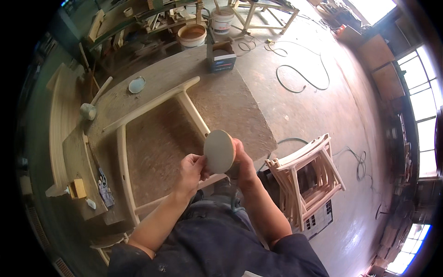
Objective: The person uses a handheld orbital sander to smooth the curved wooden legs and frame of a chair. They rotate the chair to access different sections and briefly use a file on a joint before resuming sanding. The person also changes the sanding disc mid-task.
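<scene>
Face up in front of me is a round sander with a pale sanding disc (218,151) on its pad. My right hand (245,162) is closed around the sander's body, which is mostly hidden behind the disc and fingers. A hose (236,203) hangs below it. With closed fingers, my left hand (188,173) pinches the disc's left edge. Beyond and below both hands, a pale wooden frame (153,105) with rails and legs lies on the worktable (230,108).
Stacked wooden frames (300,177) stand right of the table. A cardboard box (222,60), another round disc (137,84) and a mallet (88,111) lie toward the far side. At left are a glove (106,191) and a yellow block (78,189). A hose (295,69) loops across the floor.
</scene>
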`<state>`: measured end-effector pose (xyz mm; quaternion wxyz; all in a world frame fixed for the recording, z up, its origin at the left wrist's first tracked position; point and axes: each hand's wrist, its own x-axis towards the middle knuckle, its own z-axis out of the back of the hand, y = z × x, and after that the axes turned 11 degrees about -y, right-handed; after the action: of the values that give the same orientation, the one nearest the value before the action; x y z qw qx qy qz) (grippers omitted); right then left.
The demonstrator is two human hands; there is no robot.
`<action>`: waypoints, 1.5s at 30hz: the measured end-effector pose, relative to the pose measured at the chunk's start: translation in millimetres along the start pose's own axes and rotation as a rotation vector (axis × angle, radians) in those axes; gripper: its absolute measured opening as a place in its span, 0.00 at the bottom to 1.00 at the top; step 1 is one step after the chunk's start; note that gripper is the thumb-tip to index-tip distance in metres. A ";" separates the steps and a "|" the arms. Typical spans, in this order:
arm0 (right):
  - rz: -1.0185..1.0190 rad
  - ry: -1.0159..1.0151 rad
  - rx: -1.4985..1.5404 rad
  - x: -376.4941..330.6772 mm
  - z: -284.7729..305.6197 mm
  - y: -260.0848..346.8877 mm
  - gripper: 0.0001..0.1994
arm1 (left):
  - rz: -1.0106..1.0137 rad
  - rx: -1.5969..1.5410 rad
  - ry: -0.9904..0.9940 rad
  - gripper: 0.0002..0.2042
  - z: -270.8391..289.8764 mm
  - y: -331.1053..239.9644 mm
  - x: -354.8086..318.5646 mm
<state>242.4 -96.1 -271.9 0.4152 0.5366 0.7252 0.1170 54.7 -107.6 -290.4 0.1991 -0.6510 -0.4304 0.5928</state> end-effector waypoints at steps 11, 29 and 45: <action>-0.062 -0.028 -0.269 11.1 -5.5 -6.2 0.25 | -0.202 0.068 0.043 0.19 25.3 16.7 13.5; 0.467 -0.085 -0.889 -1.7 -47.9 -38.1 0.35 | 0.230 -0.798 0.319 0.38 25.2 -21.4 13.5; 0.518 0.054 -0.953 -7.0 -48.0 -55.1 0.36 | 0.095 -0.289 0.321 0.41 61.3 -7.7 34.1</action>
<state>170.5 -110.9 -272.4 0.5514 0.4468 0.4461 0.5452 -8.1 -91.6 -318.2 0.1415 -0.7782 -0.4427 0.4223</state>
